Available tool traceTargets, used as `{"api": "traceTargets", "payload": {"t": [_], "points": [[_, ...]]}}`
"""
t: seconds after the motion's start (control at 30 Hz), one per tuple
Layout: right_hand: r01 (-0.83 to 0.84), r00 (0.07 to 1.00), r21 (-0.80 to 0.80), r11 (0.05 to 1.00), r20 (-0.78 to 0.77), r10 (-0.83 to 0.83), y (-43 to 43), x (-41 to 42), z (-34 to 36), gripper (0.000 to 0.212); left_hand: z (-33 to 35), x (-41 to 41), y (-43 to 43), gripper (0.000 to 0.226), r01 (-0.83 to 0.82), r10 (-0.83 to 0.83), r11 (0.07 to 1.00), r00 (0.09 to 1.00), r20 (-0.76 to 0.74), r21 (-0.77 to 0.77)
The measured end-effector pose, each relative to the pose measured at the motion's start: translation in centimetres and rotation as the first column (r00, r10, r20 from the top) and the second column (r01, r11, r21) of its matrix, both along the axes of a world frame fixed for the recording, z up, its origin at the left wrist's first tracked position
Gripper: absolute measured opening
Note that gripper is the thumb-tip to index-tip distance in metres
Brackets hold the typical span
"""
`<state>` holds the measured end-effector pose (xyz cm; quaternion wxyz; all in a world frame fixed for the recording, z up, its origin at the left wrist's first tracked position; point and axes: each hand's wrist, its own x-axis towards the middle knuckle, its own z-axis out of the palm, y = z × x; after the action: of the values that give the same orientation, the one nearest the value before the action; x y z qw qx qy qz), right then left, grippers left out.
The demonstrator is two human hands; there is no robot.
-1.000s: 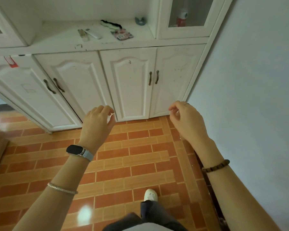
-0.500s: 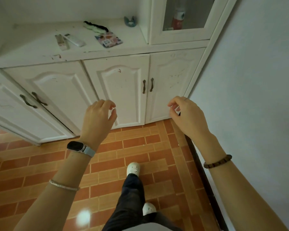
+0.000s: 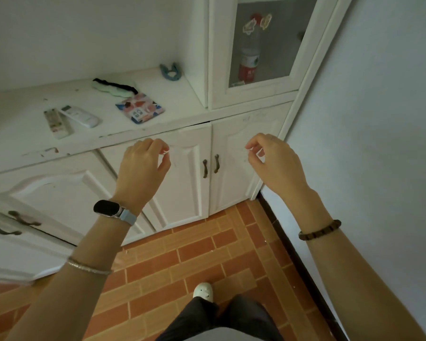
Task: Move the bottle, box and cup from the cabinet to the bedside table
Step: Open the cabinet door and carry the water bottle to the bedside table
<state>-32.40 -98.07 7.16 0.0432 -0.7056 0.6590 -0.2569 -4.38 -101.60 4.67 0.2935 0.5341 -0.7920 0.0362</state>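
Currently: bottle (image 3: 249,60) upright behind the glass door (image 3: 280,33) of the upper cabinet, at 12 o'clock from the right hand (image 3: 277,163), well apart. Left hand (image 3: 143,171) at 9 o'clock of the right. Fingers of both loosely curled, gripping nothing, in front of the lower doors (image 3: 190,173). Worktop (image 3: 22,119) carries two remotes (image 3: 80,116) and a patterned pouch (image 3: 140,109). Brick-pattern floor (image 3: 207,254); plain wall (image 3: 379,119) at 3 o'clock.
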Motion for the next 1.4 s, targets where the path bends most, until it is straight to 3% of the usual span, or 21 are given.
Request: {"api": "traceTargets", "payload": {"t": [0.4,0.97,1.2,1.4], "points": [[0.028,1.0,-0.118,0.993,0.002,-0.028,-7.6,-1.3,4.8,0.014,4.3,-3.4,-8.7,0.016,0.106,-0.105,0.989,0.994,0.008,-0.1],[-0.049,0.975,-0.443,0.895,0.174,0.14,-18.0,-4.4,23.5,0.011,19.1,-9.7,-18.4,0.012,0.175,-0.172,0.882,0.984,0.046,-0.438],[-0.04,0.958,-0.549,0.835,0.217,0.188,-23.4,-3.7,31.3,0.011,24.0,-11.5,-22.0,0.03,0.194,-0.142,0.817,0.98,0.136,-0.542],[-0.043,0.925,-0.585,0.81,0.283,0.253,-27.1,-1.7,36.3,0.027,26.8,-12.0,-24.1,0.056,0.14,-0.026,0.802,0.98,0.2,-0.581]]}}
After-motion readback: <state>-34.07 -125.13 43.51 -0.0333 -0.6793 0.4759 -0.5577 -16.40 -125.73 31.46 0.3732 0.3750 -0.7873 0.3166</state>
